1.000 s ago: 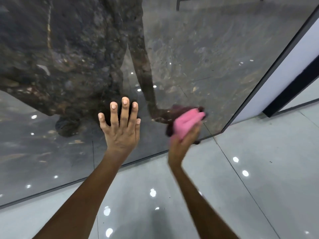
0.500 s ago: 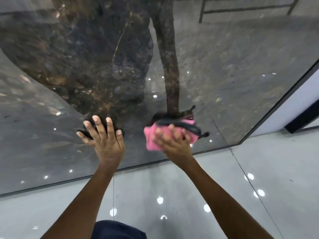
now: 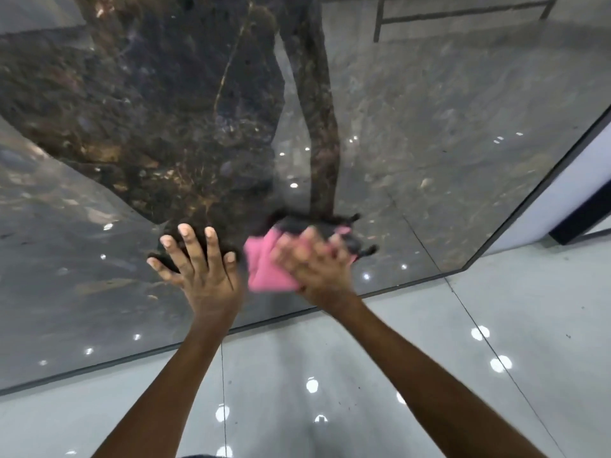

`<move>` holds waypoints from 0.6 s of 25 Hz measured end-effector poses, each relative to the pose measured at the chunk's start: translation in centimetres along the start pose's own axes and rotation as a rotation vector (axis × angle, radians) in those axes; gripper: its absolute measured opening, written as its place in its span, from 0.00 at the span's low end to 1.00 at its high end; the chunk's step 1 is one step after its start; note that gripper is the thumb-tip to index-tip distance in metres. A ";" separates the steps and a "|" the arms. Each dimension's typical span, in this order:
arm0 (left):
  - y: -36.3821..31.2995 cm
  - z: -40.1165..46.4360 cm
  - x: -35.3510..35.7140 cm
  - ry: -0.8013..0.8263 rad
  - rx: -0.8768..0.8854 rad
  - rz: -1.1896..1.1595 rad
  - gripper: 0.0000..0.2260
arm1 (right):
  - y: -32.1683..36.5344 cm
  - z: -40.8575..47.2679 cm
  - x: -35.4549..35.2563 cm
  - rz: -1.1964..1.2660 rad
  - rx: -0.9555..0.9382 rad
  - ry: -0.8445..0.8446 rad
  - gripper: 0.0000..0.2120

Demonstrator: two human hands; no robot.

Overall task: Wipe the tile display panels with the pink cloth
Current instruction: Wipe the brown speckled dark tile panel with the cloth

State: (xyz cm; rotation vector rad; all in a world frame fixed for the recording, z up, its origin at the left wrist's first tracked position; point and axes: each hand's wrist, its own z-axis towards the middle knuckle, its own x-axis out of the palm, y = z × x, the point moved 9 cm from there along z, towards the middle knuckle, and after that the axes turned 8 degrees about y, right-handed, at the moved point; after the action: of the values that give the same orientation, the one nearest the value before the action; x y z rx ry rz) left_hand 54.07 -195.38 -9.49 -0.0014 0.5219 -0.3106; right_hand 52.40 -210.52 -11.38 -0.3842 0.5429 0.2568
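The left hand point(image 3: 201, 272) lies flat against the glossy dark tile panel point(image 3: 429, 143), fingers straight and spread, its grip released and holding nothing. Just to its right, the right hand point(image 3: 317, 266) presses the pink cloth point(image 3: 264, 269) against the same panel. The hand is blurred, so its fingers are hard to read; they seem to lie over the bunched cloth with the grip clasped on it. The cloth sits low on the panel, near its bottom edge, sticking out from under the right hand toward the left hand without touching it. The panel mirrors both arms and a dark figure above the hands. Below the panel's bottom edge runs a pale grey floor point(image 3: 396, 358) dotted with bright light spots. Right of the panel stands a white wall point(image 3: 562, 190).
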 end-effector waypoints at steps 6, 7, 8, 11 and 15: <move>-0.2 0.0 0.2 -0.004 0.042 0.024 0.25 | -2.4 -17.1 6.2 -0.097 -0.147 0.526 0.38; -0.2 -0.2 0.4 -0.021 0.046 0.029 0.25 | -5.9 -17.9 5.5 0.002 0.140 0.494 0.37; -0.2 -0.3 0.5 -0.031 0.043 0.038 0.25 | -9.9 -18.7 4.6 0.212 0.508 0.373 0.35; -0.1 -0.4 0.5 -0.029 0.033 0.026 0.25 | -14.9 -23.1 5.6 0.957 1.812 -0.394 0.27; 0.0 -0.6 0.3 -0.003 0.017 -0.004 0.25 | -4.5 -20.3 8.2 1.293 2.017 -0.563 0.17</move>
State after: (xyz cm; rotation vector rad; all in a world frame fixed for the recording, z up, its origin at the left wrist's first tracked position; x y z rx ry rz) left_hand 54.07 -195.40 -10.14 0.0136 0.5161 -0.3193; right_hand 51.52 -221.97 -30.53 2.0243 0.1899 0.8426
